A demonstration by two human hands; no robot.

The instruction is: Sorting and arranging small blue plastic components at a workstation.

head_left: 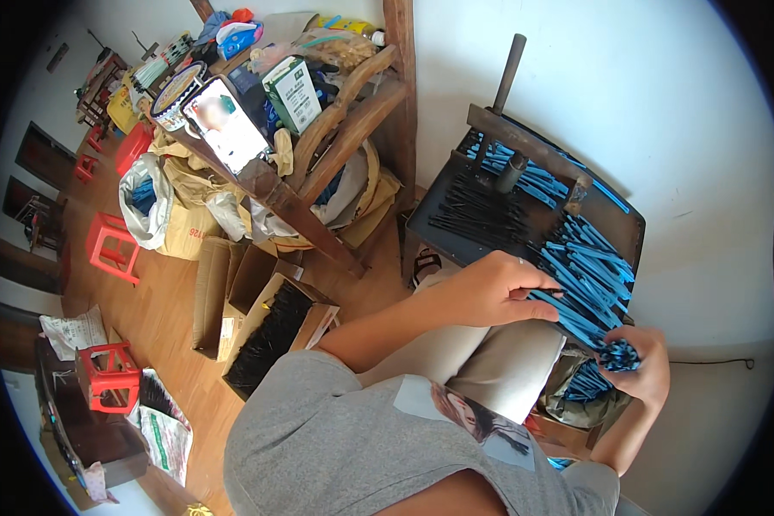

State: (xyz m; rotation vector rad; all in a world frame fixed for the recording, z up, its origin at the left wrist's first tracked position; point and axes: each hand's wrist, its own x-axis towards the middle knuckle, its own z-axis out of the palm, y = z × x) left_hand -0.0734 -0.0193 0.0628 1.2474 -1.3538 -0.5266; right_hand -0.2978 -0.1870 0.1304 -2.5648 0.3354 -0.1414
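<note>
My right hand (641, 365) is wrapped around a bundle of slim blue sticks (585, 325) whose dark-tipped ends bunch together at the palm. At the bundle's other end, my left hand (509, 291) is closed, with a thin black piece (546, 292) between thumb and forefinger. Just beyond the hands, a dark work surface (434, 224) carries a loose pile of blue sticks (595, 262). A heap of thin black pieces (482, 206) lies left of that pile. More blue sticks (529, 176) sit behind, partly hidden by a metal bar and post (512, 73).
Below my right hand, an open bag (580, 400) holds more blue sticks. Left of my knees stand a carton of black pieces (275, 331) and a wooden rack (344, 155) bearing a lit phone (224, 125). Red stools (112, 245) dot the wooden floor. A white wall rises behind the work surface.
</note>
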